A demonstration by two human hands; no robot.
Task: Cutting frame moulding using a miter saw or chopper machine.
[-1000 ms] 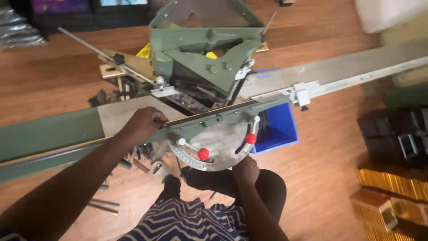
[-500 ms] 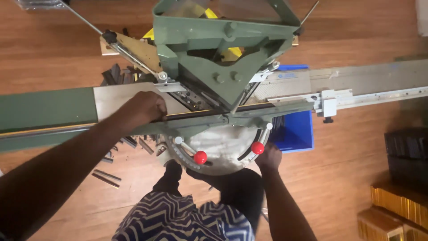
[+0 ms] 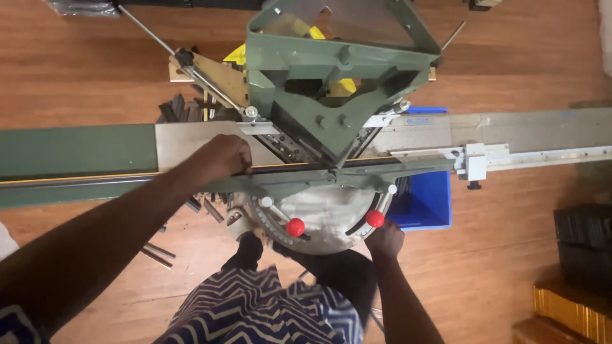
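I look straight down on a green mitre cutting machine [image 3: 331,83] with a long green bed [image 3: 76,150]. My left hand [image 3: 220,159] presses a thin dark strip [image 3: 290,167] against the fence just left of the V-shaped blade head. My right hand [image 3: 384,241] sits under the round table [image 3: 325,213], closed around the stem of the right red knob [image 3: 375,218]. A second red knob [image 3: 295,227] stands free to the left. My patterned clothing fills the bottom.
A blue bin [image 3: 427,200] sits on the wooden floor under the right arm, which carries a white sliding stop [image 3: 475,162]. Dark offcuts [image 3: 185,108] litter the floor left of the machine. Black and gold stacked mouldings [image 3: 580,274] lie at the lower right.
The view has swung level, so the machine bed now runs straight across. My right hand has moved up onto the right red knob. My left hand stays on the strip.
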